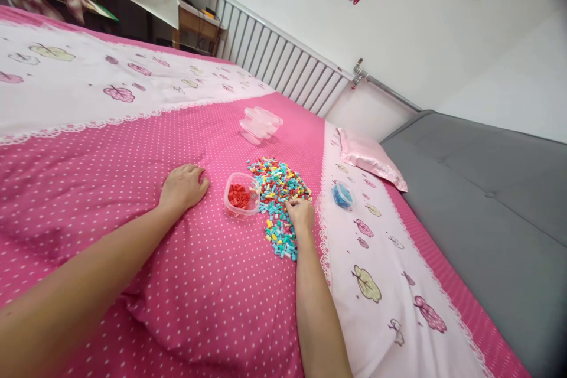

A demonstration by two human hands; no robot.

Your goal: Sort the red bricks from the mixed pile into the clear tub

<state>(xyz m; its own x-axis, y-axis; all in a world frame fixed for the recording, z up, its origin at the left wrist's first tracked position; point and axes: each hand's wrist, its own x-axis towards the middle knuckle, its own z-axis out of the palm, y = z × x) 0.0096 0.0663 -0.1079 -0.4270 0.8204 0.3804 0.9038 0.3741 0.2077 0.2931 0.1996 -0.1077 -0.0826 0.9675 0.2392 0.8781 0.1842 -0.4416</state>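
Note:
A heap of small plastic building pieces in red, blue, teal and yellow is spread over the pink dotted bedspread. At its right edge my right hand reaches in, thumb and fingertips pinched together among the pieces; whatever they hold is too small to make out. Left of the heap stands a clear plastic tub with red pieces inside. My left hand rests palm down on the bedspread to the left of that tub, its fingers stretched out and holding nothing.
Several clear empty tubs or lids lie behind the heap. A small tub of blue pieces sits to the right on the white band. Farther back are a pink pillow, a grey headboard and a metal rail.

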